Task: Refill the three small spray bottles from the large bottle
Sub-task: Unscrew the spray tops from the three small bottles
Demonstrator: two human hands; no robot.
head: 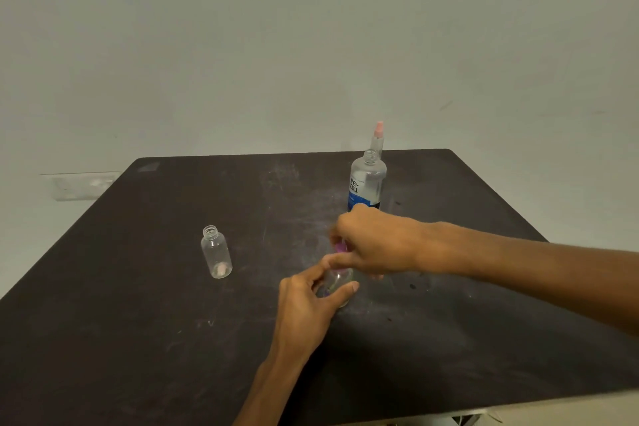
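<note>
Hard to make out the middle small bottle (337,282): mostly hidden behind both hands, blurred, only clear plastic and a purple top (340,247) peeking through. Standing upright near the centre of the dark table (138,339), long axis vertical, neck up. Left hand (304,308) wrapped around its body, thumb and fingers closed on it. Right hand (375,242) clamped over the purple top from above, fingers pinched together on it. Behind the right hand, large bottle (367,183) upright, open neck pointing up, base covered by the knuckles, label cut off. Further back, a third spray bottle (377,137) with pink cap, only the top showing above the large one. Off to the left, well apart, an uncapped small bottle (216,252) standing alone, mouth up.
</note>
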